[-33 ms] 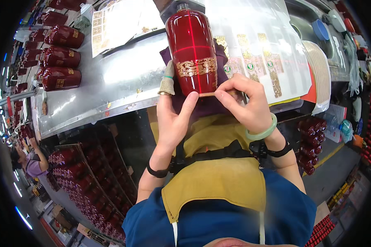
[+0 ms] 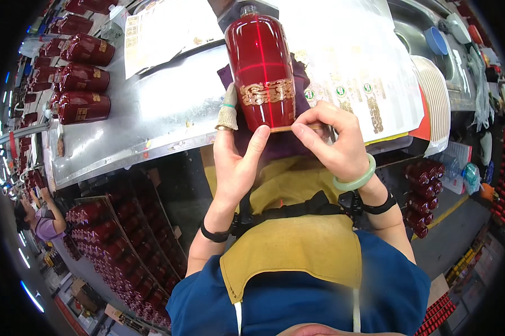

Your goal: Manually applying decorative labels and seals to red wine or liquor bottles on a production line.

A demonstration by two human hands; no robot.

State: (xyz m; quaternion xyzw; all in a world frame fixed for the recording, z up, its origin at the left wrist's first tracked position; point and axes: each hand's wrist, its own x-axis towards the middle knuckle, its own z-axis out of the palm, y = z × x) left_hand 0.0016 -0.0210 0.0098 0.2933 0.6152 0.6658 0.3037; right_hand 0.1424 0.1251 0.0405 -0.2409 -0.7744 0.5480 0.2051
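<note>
A glossy dark red bottle [image 2: 262, 53] with a gold patterned band lies on a dark purple cloth [image 2: 303, 95], its neck pointing away and its base toward me. Red laser lines cross its side. A thin gold strip [image 2: 281, 129] runs along the edge of the base. My left hand [image 2: 238, 157] grips the bottle from the left, a cloth cover on one finger, its thumb pressing at the strip's left end. At the strip's right end, my right hand [image 2: 333, 137] pinches with thumb and forefinger; its other fingers are curled.
Several red bottles [image 2: 84, 106] lie at the left of the metal table [image 2: 112, 145]. Sheets of gold decals [image 2: 370, 89] lie at the right, beside stacked curved boards [image 2: 433, 101]. A rack of bottles [image 2: 118, 246] stands below left. A person [image 2: 48, 221] works at far left.
</note>
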